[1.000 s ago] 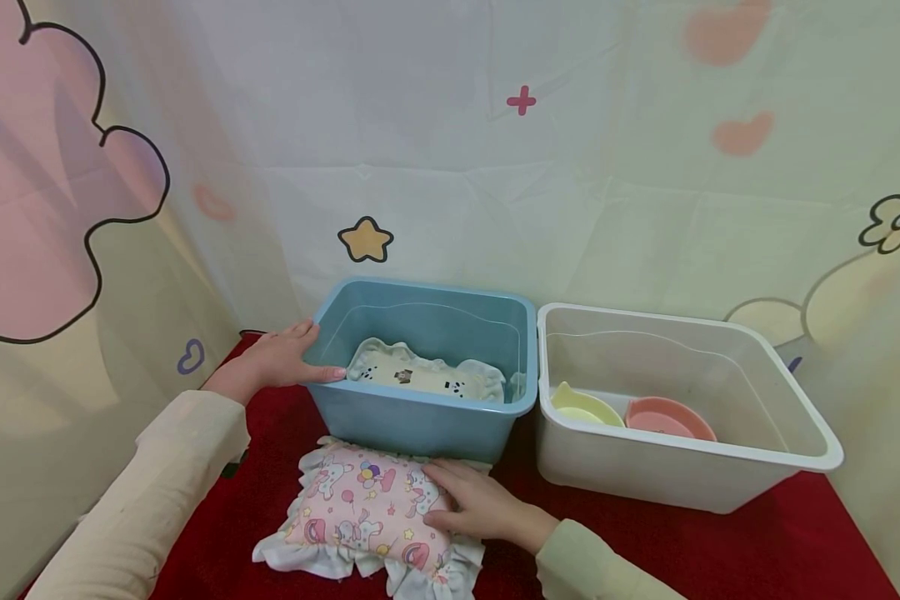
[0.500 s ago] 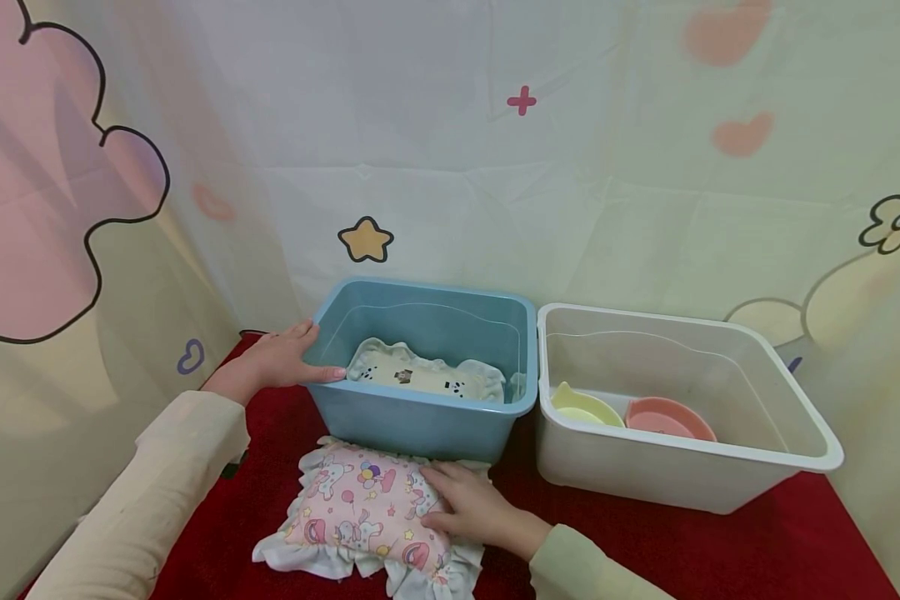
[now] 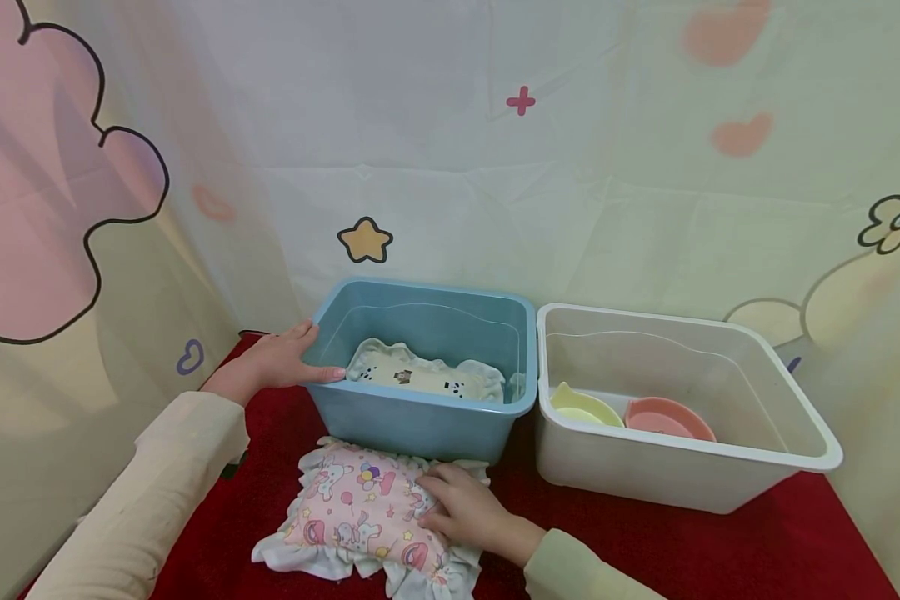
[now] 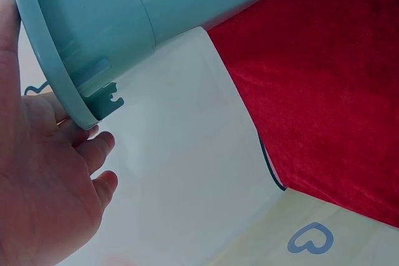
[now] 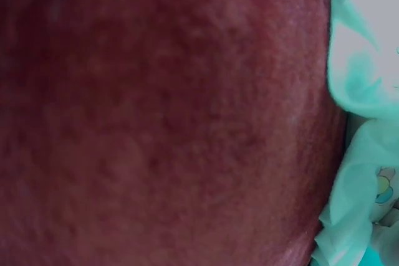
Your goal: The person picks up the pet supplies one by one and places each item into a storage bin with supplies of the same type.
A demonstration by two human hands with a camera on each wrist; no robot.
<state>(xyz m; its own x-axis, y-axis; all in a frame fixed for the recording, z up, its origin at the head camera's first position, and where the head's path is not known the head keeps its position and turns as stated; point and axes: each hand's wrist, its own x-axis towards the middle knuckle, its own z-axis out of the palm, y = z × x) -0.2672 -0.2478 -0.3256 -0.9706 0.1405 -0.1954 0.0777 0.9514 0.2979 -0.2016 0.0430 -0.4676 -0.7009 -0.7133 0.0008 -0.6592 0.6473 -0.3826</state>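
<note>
Pink pillow (image 3: 367,508): right hand's (image 3: 461,510) fingers have curled, now gripping it.

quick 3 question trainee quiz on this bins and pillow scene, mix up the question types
1. True or false: the left hand rests on the blue plastic bin.
2. Which does the right hand grip?
A. the pink round bowl
B. the pink printed ruffled pillow
C. the white plastic bin
3. Fill in: the yellow bowl lies in the ___ bin.

Key: 1 true; 2 B; 3 white.
</note>
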